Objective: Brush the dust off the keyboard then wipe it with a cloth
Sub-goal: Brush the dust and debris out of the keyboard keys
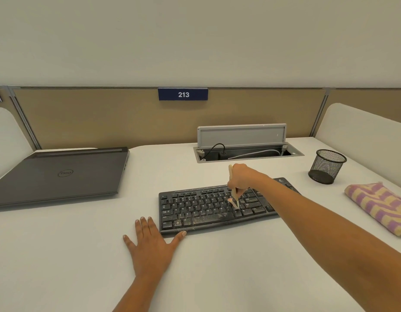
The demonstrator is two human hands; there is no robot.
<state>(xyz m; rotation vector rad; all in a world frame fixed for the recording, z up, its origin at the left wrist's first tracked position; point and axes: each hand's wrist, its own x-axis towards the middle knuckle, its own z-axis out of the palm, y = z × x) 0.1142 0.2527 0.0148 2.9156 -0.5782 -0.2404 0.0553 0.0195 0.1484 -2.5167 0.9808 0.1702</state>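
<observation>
While the right hand (241, 179) curls its fingers round the handle of a small wooden brush (235, 196), with the bristles set among the keys just below the grip, a person cleans a black keyboard (208, 210) lying directly under that hand on a pale desk (217, 278). Pale specks of dust show thickest along the bottom row, nearer the person and to the left of the grip. The left hand (150, 242) lies flat and spread on the desk, well to the left of the grip, its thumb touching the keyboard's near edge. That light contact may not stop the board sliding under a firm stroke. Hard flicks could drive grit down between the keys or scatter it toward the folded striped cloth (379, 206), which waits well to the right of the grip, and soil it before the wiping. The forearm crossing the keyboard's right end could also smear dust there.
</observation>
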